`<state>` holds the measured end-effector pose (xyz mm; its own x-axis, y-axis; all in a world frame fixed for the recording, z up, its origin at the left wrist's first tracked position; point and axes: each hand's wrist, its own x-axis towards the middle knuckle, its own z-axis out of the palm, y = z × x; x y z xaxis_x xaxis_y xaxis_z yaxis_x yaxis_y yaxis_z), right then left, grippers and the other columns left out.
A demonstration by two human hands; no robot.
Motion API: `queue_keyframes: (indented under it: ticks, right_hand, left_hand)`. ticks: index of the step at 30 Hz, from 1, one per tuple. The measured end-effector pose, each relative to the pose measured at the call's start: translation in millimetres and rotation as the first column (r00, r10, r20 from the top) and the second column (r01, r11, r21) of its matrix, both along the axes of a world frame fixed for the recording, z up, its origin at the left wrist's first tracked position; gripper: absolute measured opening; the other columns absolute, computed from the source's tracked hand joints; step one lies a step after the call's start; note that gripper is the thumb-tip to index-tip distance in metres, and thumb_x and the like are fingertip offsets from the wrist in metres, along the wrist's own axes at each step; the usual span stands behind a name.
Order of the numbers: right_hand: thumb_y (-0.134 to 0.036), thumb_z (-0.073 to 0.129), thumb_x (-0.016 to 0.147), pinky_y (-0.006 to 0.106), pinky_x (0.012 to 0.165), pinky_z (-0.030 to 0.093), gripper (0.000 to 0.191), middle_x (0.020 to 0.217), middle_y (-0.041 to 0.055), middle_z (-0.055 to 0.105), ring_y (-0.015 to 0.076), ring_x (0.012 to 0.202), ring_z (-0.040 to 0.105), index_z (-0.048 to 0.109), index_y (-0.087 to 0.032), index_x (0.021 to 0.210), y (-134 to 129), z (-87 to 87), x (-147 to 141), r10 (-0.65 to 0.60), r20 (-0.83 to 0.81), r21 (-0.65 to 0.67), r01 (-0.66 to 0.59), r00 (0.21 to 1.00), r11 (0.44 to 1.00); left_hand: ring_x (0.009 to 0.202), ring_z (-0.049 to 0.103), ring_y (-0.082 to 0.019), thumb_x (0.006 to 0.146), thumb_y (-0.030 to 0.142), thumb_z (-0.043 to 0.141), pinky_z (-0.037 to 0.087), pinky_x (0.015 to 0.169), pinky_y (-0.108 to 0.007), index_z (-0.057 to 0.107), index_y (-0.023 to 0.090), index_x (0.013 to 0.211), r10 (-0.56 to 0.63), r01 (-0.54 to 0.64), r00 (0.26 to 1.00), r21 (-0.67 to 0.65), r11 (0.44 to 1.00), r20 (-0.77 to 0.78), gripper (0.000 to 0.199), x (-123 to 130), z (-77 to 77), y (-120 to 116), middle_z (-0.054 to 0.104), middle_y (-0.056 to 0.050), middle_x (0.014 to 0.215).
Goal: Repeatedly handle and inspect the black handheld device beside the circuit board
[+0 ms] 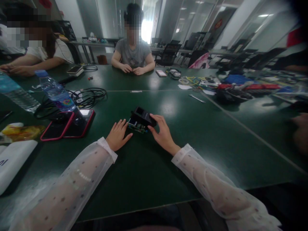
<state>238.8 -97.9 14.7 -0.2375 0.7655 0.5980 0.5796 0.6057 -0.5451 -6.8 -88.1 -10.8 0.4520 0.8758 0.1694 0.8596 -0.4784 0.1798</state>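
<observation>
Over the green tabletop, my right hand (pixel 165 133) grips the right end of a black plastic casing (pixel 145 115) between thumb and fingers. The casing has a rectangular window and a few small buttons or slots. It sits tilted above a green circuit board (pixel 138 127) with a small screen, which shows along the casing's near side. To the left, my left hand (pixel 117 135) lies flat with fingers spread, its fingertips at the board's left edge. Whether they touch the board I cannot tell.
On the left are two red-edged phones (pixel 80 123), a water bottle (pixel 56 93), black cables (pixel 93 96) and a white box (pixel 14 163). A wrench-like metal tool (pixel 197 98) lies to the right, before piled cables (pixel 240 88). Co-workers sit across the table (pixel 168 179).
</observation>
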Motion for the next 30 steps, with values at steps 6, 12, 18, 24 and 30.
queue_keyframes:
  ticks: [6,12,18,24,30]
  right_hand:
    - [-0.023,0.053,0.091,0.051,0.099,0.047,0.051,0.126,0.0100,0.048,0.0268,0.118,0.051,0.038,-0.031,0.139,-3.1,-1.1,-3.0,0.090,0.052,-0.049,-0.088,0.995,0.995]
    - [-0.025,0.058,0.088,0.052,0.098,0.049,0.052,0.124,0.0093,0.050,0.0264,0.115,0.054,0.039,-0.029,0.137,1.4,-9.5,-1.2,0.173,0.120,-0.172,-0.151,0.978,0.973]
    - [-0.026,0.059,0.088,0.053,0.094,0.051,0.053,0.126,0.0094,0.050,0.0264,0.113,0.056,0.038,-0.030,0.137,3.1,-12.1,1.0,0.196,0.141,-0.220,-0.162,0.970,0.962]
    - [-0.025,0.060,0.087,0.051,0.096,0.051,0.054,0.128,0.0094,0.050,0.0252,0.116,0.055,0.038,-0.028,0.137,2.2,-11.1,1.5,0.191,0.147,-0.251,-0.150,0.971,0.956]
    - [-0.030,0.065,0.085,0.054,0.105,0.043,0.068,0.137,0.0125,0.048,0.0279,0.126,0.050,0.029,-0.025,0.142,4.7,-19.4,2.5,0.151,0.114,-0.235,-0.121,0.982,0.964]
  left_hand:
    - [0.142,0.024,-0.032,0.096,0.052,0.033,0.022,0.115,-0.051,0.036,0.006,0.142,0.004,-0.004,1.000,-0.006,1.000,-0.007,0.065,1.0,1.6,-1.6,0.032,-0.019,0.152]
    - [0.142,0.026,-0.032,0.094,0.057,0.032,0.023,0.115,-0.049,0.021,0.003,0.146,0.030,-0.031,0.999,0.031,0.999,0.036,0.075,1.5,-3.9,-1.0,0.029,-0.024,0.152]
    - [0.141,0.027,-0.033,0.094,0.057,0.034,0.025,0.114,-0.049,0.008,0.002,0.149,0.026,-0.030,0.996,0.038,0.999,0.081,0.082,0.7,-5.4,-0.9,0.028,-0.026,0.151]
    - [0.141,0.028,-0.033,0.094,0.056,0.034,0.025,0.113,-0.052,0.005,0.010,0.151,-0.005,0.000,0.994,0.046,0.999,0.113,0.078,-1.0,-4.5,-1.6,0.030,-0.021,0.152]
    - [0.141,0.027,-0.033,0.094,0.058,0.032,0.024,0.113,-0.052,0.004,0.012,0.151,-0.004,0.001,0.995,0.033,0.999,0.095,0.078,-1.8,-5.7,-0.7,0.030,-0.020,0.152]
